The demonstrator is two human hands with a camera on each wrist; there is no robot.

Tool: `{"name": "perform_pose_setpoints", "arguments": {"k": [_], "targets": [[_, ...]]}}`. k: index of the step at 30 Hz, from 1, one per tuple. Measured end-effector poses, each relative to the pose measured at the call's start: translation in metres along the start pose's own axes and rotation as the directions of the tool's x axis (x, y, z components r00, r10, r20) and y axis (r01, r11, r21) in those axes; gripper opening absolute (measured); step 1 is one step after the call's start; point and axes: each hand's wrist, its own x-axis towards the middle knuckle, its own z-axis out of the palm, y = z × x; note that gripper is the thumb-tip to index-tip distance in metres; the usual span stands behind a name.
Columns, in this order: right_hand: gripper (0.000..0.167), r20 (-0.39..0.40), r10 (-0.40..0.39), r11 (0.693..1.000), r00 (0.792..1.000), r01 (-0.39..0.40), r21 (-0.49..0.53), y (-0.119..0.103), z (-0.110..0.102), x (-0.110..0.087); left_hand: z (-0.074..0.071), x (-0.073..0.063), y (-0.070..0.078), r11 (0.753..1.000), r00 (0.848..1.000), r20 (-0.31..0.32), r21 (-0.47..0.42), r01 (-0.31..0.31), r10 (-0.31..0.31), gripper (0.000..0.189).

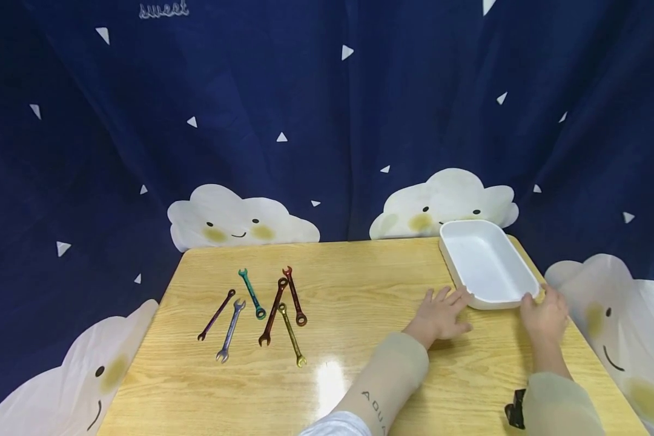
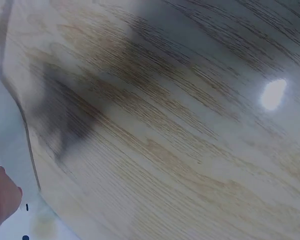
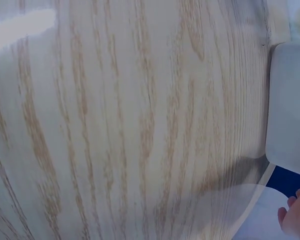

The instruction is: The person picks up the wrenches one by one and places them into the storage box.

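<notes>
A white rectangular tray (image 1: 493, 260) lies at the table's right end, its near side towards me. My left hand (image 1: 440, 316) is at its near left corner, fingers spread and fairly straight, fingertips at the tray's outer wall. By the near right corner is my right hand (image 1: 546, 313), its thumb close to the rim; firm contact cannot be made out. Part of the tray (image 2: 10, 135) and left fingers (image 2: 2, 197) show in the left wrist view. In the right wrist view, right fingers (image 3: 296, 215) appear beside the tray's wall (image 3: 290, 107).
Several coloured wrenches lie apart on the left of the wooden table (image 1: 360, 272): purple (image 1: 216, 315), lavender (image 1: 231, 331), teal (image 1: 252, 293), dark red-brown (image 1: 273, 312), red (image 1: 294, 295) and yellow (image 1: 291, 335). A dark blue curtain (image 1: 283, 79) with clouds hangs behind and at both sides.
</notes>
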Motion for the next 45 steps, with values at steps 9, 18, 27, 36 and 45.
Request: {"name": "perform_pose_setpoints", "arguments": {"k": [9, 18, 27, 36, 45], "targets": [[0.053, -0.002, -0.033, 0.999, 0.999, 0.033, 0.011, -0.002, 0.003, 0.003, -0.006, 0.000, 0.009, 1.000, 0.999, 0.029, -0.008, 0.026, -0.025, 0.066], [0.053, 0.016, -0.040, 0.999, 0.999, 0.040, 0.005, -0.002, 0.002, 0.003, -0.007, 0.003, 0.017, 0.996, 0.996, 0.052, 0.054, 0.068, -0.071, 0.066], [0.053, 0.011, -0.062, 0.998, 0.998, 0.062, 0.009, -0.007, -0.001, 0.003, -0.011, 0.005, 0.018, 0.993, 0.994, 0.060, 0.069, 0.092, -0.096, 0.065], [0.052, -0.020, -0.036, 0.999, 0.999, 0.037, 0.015, -0.012, -0.002, 0.000, -0.012, 0.003, 0.018, 0.991, 0.993, 0.052, 0.083, 0.103, -0.108, 0.063], [0.054, -0.007, -0.001, 1.000, 1.000, 0.001, 0.011, -0.013, -0.006, -0.002, -0.007, 0.003, 0.020, 0.991, 0.992, 0.054, 0.083, 0.107, -0.111, 0.062]]}}
